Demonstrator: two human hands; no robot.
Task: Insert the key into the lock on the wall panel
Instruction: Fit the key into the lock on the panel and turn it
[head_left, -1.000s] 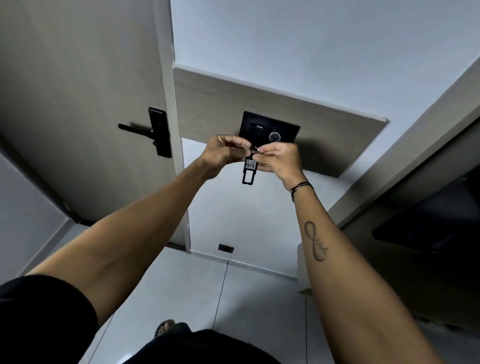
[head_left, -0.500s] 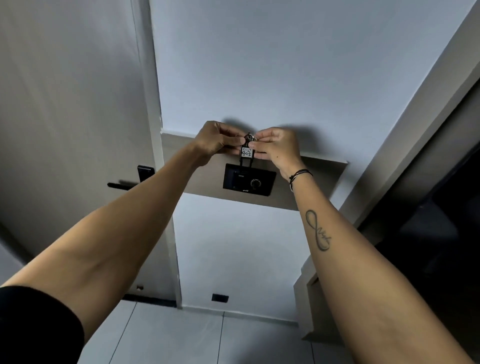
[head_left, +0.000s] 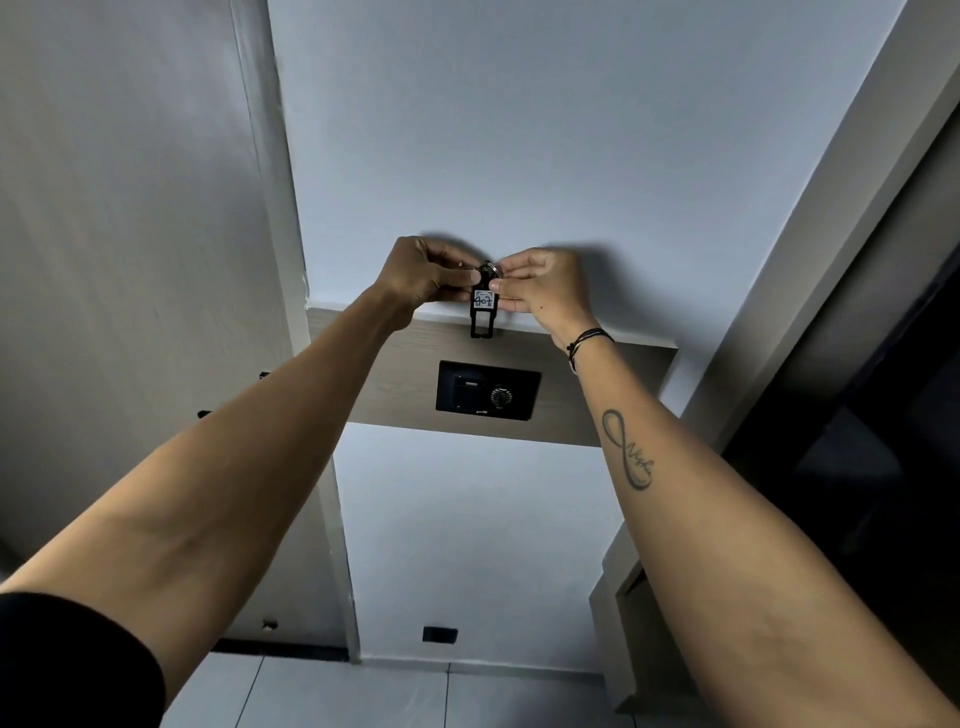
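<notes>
Key tag (head_left: 483, 306) pinched between left hand (head_left: 423, 278) and right hand (head_left: 540, 288), above panel (head_left: 488, 391), not yet inserted.

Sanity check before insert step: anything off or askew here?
Nothing damaged. One oddity: both hands, left and right, hold the key tag up in front of the wall, above the black panel, not at its slot. The panel looks tilted, probably from the wide-angle view.

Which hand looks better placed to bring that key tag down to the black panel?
Probably the right hand: it pinches the key tag at the ring and sits nearer above the black panel.
</notes>
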